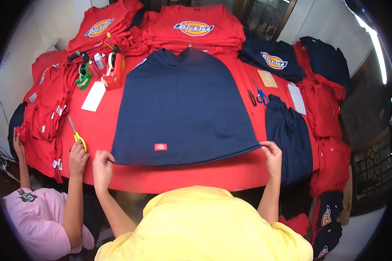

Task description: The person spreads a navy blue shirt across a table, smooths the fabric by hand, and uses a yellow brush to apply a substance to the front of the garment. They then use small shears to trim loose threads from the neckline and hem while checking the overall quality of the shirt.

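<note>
A navy shirt (185, 108) lies spread on the red-covered table, its neck end away from me and its bottom hem towards me. Near the hem on its left half sits a small red label (160, 147). My left hand (102, 168) is closed on the hem's left corner and looks slightly blurred. At the hem's right corner, my right hand (272, 157) pinches the fabric between thumb and fingers. Between my hands the hem hangs stretched in a gentle curve. Whatever is under the shirt is hidden.
Left of me, a person in pink holds yellow scissors (83, 143). Red shirt piles (196, 30) line the far edge. Tape dispensers (113, 71) stand far left. Blue scissors (261, 96) and a crumpled navy garment (287, 139) lie right, beside a white notepad (297, 98).
</note>
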Demonstrator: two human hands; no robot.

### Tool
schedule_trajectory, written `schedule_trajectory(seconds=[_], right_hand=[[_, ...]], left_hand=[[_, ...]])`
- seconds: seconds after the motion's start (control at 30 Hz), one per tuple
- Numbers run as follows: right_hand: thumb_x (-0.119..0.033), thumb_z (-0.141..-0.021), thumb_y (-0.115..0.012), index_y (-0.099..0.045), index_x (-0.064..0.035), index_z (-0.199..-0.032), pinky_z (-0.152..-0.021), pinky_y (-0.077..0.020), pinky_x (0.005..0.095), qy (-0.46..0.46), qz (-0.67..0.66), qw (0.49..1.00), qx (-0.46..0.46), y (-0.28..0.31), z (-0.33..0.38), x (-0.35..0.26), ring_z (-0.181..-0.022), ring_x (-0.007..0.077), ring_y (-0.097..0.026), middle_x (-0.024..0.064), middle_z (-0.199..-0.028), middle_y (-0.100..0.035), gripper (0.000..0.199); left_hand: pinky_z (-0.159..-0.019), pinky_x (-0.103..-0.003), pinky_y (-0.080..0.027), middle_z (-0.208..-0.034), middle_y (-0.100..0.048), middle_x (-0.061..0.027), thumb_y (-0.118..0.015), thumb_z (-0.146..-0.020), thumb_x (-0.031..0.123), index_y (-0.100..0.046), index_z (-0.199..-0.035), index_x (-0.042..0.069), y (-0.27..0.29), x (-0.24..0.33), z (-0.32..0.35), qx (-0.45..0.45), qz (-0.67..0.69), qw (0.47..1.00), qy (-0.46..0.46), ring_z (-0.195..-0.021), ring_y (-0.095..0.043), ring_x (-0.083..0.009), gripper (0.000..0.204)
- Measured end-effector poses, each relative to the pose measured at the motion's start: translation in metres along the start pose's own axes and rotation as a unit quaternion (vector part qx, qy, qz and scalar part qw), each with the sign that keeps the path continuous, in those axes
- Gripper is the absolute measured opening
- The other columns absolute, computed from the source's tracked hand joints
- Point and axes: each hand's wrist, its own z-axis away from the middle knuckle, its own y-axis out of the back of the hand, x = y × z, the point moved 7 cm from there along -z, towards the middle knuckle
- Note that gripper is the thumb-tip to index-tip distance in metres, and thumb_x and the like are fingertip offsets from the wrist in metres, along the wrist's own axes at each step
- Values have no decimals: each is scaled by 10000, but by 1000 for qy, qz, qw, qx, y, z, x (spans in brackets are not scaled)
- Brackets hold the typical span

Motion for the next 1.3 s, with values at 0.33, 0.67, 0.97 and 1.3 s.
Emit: schedule_trajectory(seconds=[0.33, 0.67, 0.97, 1.3], right_hand=[[-196, -990, -516, -607, 20, -1229, -1007, -450, 367, 103, 88, 983, -120, -160, -30, -58, -1196, 251, -586, 163, -1251, -628, 335], [-44, -888, -499, -555, 22, -1287, -1121, -339, 428, 314, 345, 877, -118, -261, -24, 0, -1323, 284, -471, 162, -1376, -536, 408], [-22, -915, -489, -529, 11, -1315, -1113, -340, 442, 311, 346, 876, -129, -261, -19, -7, -1322, 312, -464, 173, -1380, -524, 403], [-33, -883, -561, -568, 43, -1235, -1078, -370, 466, 368, 314, 864, -139, -264, -21, -63, -1247, 348, -516, 204, -1288, -573, 360]], left_hand=[[-1026, -398, -427, -1314, -565, -155, -568, -911, 101, -622, -1220, 58, -91, 126, -20, -65, -98, 983, -144, -1245, -503, -333, 318], [-1145, -518, -254, -1458, -477, -34, -477, -980, 210, -516, -1385, 119, -194, 112, -50, 1, -216, 946, -241, -1378, -397, -218, 417], [-1145, -513, -251, -1457, -471, -52, -489, -968, 203, -513, -1378, 100, -189, 116, -48, -3, -206, 948, -241, -1378, -389, -237, 423], [-1124, -492, -289, -1453, -461, -102, -591, -906, 194, -513, -1358, 45, -184, 138, -55, -45, -79, 970, -228, -1345, -417, -265, 482]])
